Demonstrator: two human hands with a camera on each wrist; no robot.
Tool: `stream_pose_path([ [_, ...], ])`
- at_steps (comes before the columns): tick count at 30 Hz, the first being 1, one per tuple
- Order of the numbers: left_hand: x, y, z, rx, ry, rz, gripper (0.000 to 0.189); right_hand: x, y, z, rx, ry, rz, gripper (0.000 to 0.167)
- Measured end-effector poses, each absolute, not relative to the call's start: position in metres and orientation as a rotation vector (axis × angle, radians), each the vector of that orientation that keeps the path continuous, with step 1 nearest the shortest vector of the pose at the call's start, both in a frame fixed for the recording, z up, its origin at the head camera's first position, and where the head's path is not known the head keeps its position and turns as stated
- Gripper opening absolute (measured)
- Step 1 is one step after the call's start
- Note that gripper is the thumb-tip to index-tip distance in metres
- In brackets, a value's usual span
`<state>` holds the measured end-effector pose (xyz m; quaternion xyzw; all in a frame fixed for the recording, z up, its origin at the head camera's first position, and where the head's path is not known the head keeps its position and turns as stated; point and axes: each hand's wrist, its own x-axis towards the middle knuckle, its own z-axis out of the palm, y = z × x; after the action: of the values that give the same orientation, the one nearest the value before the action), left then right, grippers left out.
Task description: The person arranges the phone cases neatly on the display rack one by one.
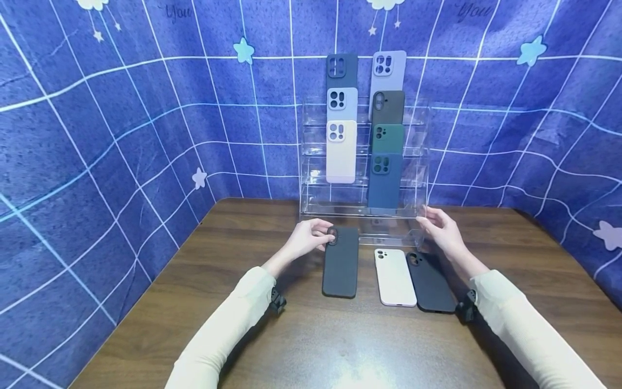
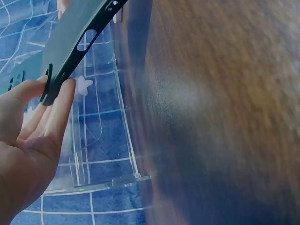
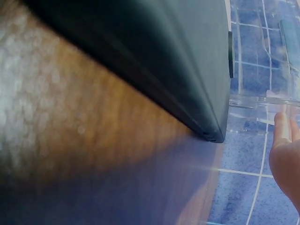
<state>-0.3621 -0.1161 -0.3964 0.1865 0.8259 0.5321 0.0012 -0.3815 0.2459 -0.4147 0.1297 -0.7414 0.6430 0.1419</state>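
My left hand (image 1: 311,236) pinches the upper left corner of a dark grey-green phone case (image 1: 341,265), thumb on the back by the camera ring and fingers underneath. In the left wrist view the case (image 2: 77,35) slants upward from that grip, its side edge showing. My right hand (image 1: 442,232) is at the lower right side of a clear tiered display stand (image 1: 340,209). Its fingers (image 3: 280,125) look extended in the right wrist view; whether they touch the stand is hard to tell. A white phone case (image 1: 396,278) and a black phone case (image 1: 432,283) lie beside that arm.
Two columns of cases stand on the tiers: navy (image 1: 342,80), light blue (image 1: 342,111) and cream (image 1: 341,156) at left; lilac (image 1: 396,75), dark grey (image 1: 396,105), green (image 1: 396,141) and blue (image 1: 384,189) at right. A blue grid-patterned cloth (image 1: 121,108) hangs behind the wooden table (image 1: 194,302).
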Motion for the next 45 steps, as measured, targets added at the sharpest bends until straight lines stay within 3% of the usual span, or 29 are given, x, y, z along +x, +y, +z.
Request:
stream_pose_path([
  [31, -0.354, -0.122, -0.375, 0.770, 2.749, 1.822, 0.033, -0.381, 0.245, -0.414, 0.368, -2.158, 1.824, 0.055],
  [45, -0.361, -0.127, -0.347, 0.808, 2.841, 1.875, 0.034, -0.379, 0.244, -0.413, 0.367, -2.157, 1.827, 0.054],
])
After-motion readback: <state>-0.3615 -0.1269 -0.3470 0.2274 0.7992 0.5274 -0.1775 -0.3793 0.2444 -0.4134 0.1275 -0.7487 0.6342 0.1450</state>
